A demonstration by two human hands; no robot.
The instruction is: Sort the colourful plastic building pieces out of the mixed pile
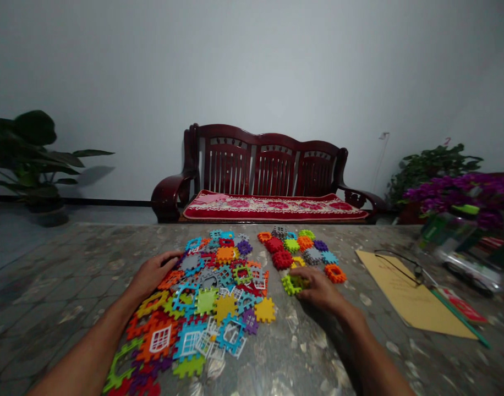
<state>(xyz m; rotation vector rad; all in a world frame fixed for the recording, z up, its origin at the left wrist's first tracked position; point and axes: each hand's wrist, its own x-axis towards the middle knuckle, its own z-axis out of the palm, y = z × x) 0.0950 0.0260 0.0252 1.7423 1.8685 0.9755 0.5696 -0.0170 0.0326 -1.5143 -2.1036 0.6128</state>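
A heap of flat, toothed plastic tiles (202,302) in many colours lies on the stone-patterned table (70,286). A smaller group of assembled toothed blocks (299,247) sits to its right. My left hand (153,272) rests on the left edge of the heap, fingers curled loosely over an orange tile. My right hand (320,289) lies palm down with its fingertips closed on a lime-green block (292,283) at the near edge of the smaller group.
A yellow envelope (409,300) with a cord, a green pencil and a red card lies at the right. Purple flowers (462,192) and a vase stand far right. Behind the table are a dark wooden bench (264,170) with a red cushion and a leafy plant (29,154).
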